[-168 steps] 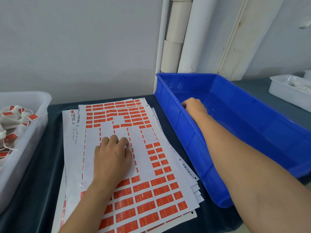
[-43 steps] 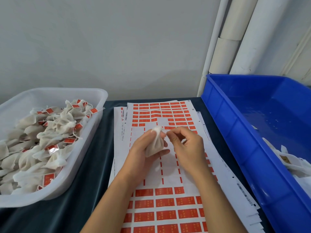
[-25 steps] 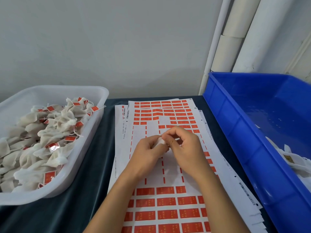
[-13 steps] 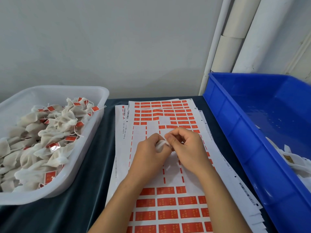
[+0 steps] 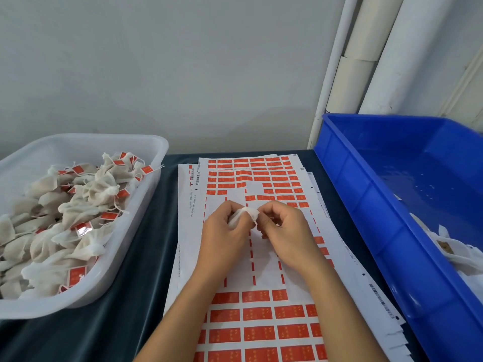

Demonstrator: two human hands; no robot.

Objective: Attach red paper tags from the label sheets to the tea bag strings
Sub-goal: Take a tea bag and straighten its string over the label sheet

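Two hands (image 5: pixel 257 231) on one tea bag (image 5: pixel 243 215)

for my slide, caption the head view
Both hands hold a white tea bag above red label sheets.

Two bare forearms enter from the bottom edge, no sleeves visible anywhere up to the frame limit. Left hand (image 5: pixel 224 236) and right hand (image 5: pixel 285 231): no gloves, no rings, no watch or wristband on either wrist. Nails look short and unpainted where they show, though detail is soft. No marks, tape or bandage seen on hands or arms.
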